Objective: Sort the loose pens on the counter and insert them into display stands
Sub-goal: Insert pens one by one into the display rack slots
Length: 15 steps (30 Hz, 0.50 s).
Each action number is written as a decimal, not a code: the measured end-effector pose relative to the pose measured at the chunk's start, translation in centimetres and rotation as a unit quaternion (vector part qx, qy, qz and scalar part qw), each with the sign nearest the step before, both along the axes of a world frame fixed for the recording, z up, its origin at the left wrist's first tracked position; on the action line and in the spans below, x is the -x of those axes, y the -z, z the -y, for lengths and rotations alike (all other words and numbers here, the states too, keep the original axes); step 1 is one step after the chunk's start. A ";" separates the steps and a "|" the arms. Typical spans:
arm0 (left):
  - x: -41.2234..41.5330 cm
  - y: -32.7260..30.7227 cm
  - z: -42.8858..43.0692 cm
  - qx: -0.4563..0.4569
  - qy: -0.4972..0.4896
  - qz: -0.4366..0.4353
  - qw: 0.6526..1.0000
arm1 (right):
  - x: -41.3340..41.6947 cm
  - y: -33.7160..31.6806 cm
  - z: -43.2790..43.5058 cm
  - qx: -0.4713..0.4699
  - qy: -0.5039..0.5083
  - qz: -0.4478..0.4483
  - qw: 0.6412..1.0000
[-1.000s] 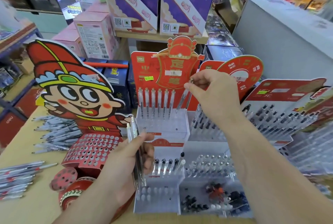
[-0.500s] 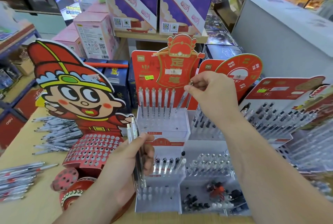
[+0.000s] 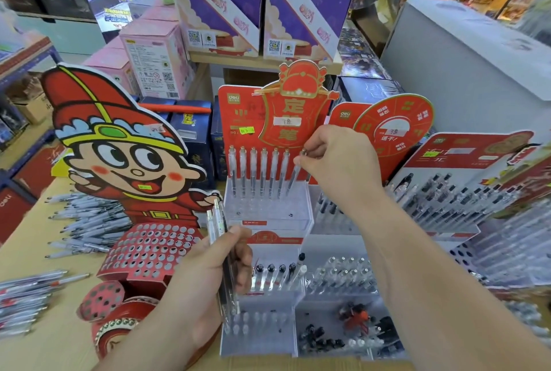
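My right hand (image 3: 337, 159) pinches the top of a clear pen (image 3: 295, 174), whose tip is down in the back row of the clear tiered display stand (image 3: 268, 215). Several matching pens (image 3: 258, 171) stand upright in that row to its left. My left hand (image 3: 205, 290) grips a small bunch of clear pens (image 3: 219, 239) upright in front of the stand. A lower tier holds several black-capped pens (image 3: 277, 275). Loose pens (image 3: 86, 221) lie piled on the wooden counter at the left, with more loose pens (image 3: 26, 296) at the far left edge.
A red cartoon-figure cardboard stand (image 3: 149, 251) with many empty holes sits left of the clear stand. Further pen stands (image 3: 453, 206) full of pens fill the right side. Red header cards (image 3: 295, 114), purple boxes (image 3: 301, 4) and pink boxes (image 3: 152, 63) rise behind.
My right hand has lowered the pen and swung it more upright into the back row beside the others. My left hand and its bunch have stayed in place.
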<state>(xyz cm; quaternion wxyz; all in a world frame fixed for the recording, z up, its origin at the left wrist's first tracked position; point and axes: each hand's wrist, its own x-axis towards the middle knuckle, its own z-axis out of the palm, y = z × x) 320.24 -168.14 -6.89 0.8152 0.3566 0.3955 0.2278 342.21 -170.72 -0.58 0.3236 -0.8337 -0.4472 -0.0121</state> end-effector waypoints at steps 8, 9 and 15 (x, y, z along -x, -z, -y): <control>-0.4 0.2 -0.1 -0.005 0.000 0.003 1.000 | 0.2 0.1 -0.6 0.046 -0.009 0.038 0.998; -0.4 0.2 -0.1 -0.005 0.000 0.004 1.000 | 0.2 0.0 -0.7 0.048 -0.012 0.039 0.998; -0.5 0.2 -0.1 -0.003 0.017 0.010 1.000 | 0.0 0.0 -0.4 0.063 -0.022 0.049 0.997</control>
